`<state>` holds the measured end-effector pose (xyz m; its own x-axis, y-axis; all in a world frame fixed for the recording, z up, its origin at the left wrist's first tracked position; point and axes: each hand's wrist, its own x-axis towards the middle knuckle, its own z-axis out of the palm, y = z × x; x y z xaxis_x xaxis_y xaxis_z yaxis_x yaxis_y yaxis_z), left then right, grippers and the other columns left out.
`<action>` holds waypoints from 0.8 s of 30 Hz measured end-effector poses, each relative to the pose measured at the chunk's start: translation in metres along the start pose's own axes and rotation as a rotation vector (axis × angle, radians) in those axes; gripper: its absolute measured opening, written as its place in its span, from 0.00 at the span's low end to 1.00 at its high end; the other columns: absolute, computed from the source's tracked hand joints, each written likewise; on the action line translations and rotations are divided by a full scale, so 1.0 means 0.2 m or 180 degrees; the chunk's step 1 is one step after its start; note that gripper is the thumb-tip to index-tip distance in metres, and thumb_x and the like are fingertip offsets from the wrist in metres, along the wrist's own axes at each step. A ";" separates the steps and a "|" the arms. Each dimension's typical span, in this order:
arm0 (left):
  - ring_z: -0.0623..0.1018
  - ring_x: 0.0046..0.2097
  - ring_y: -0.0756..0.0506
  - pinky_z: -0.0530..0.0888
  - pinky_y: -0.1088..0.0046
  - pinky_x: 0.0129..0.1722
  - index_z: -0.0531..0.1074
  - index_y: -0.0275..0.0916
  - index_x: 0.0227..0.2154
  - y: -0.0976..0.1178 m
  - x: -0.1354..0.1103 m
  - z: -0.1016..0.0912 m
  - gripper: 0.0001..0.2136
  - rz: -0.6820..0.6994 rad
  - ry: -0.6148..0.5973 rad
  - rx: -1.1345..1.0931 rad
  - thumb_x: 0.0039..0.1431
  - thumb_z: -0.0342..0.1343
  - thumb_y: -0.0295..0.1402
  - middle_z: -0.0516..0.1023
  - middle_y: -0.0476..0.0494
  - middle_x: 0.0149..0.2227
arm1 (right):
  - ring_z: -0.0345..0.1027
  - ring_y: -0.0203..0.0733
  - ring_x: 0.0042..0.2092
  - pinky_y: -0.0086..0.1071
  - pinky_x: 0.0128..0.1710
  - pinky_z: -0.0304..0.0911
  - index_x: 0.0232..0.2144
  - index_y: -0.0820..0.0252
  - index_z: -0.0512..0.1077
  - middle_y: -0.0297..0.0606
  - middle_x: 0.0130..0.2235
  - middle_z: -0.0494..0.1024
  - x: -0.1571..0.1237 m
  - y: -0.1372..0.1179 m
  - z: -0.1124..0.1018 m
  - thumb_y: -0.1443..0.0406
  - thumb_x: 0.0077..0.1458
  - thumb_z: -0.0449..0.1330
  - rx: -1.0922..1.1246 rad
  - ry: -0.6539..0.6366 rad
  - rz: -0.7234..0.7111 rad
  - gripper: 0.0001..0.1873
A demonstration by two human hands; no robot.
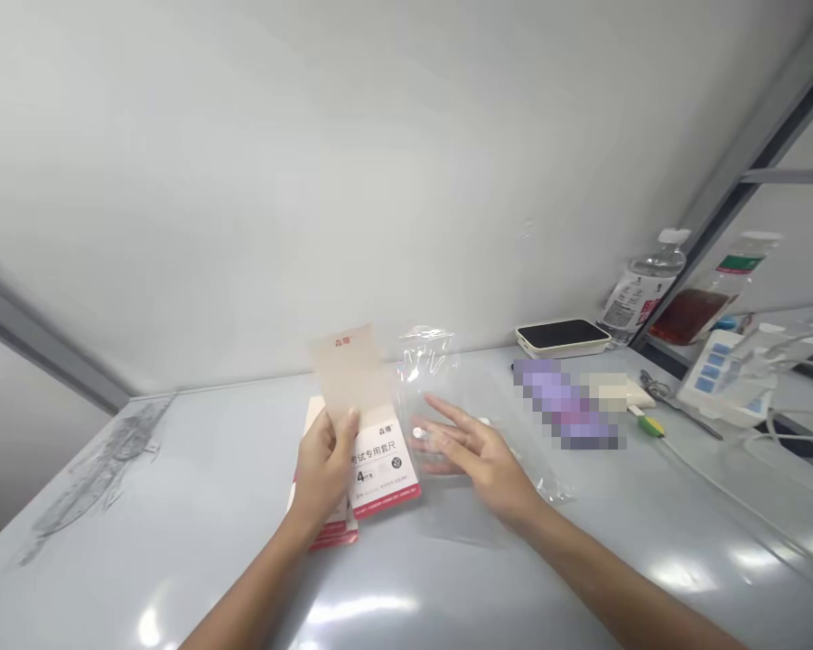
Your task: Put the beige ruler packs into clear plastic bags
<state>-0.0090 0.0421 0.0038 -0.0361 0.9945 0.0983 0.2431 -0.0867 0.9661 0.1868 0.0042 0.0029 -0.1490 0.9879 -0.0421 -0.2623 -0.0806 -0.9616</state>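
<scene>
My left hand grips a folded packaging card, thumb in front, white with a red lower edge and a beige flap standing up. Behind and below it, more red-edged cards lie on the table, partly hidden by the hand. To the right, a clear plastic pouch with a white snap button stands raised in my right hand. Some of that hand's fingers show through the film, with the thumb on the near side. Further clear pouches lie flat under and beside the right hand.
A phone and a water bottle stand by the wall at the right. Nearer are a blurred-out purple item, scissors and a white cable. A power strip and a bottle of dark liquid are beyond.
</scene>
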 end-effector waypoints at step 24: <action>0.68 0.23 0.51 0.64 0.76 0.20 0.65 0.39 0.27 0.03 -0.07 0.02 0.15 0.0074 0.0463 0.0073 0.54 0.51 0.47 0.67 0.51 0.21 | 0.68 0.45 0.50 0.41 0.54 0.57 0.56 0.53 0.60 0.41 0.48 0.74 0.02 -0.02 -0.01 0.56 0.58 0.52 0.0842 -0.0158 0.0590 0.24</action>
<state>-0.0037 0.0274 0.0064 -0.1698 0.9731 0.1556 0.2675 -0.1064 0.9577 0.1897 0.0096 0.0059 -0.2621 0.9461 -0.1904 -0.4641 -0.2965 -0.8347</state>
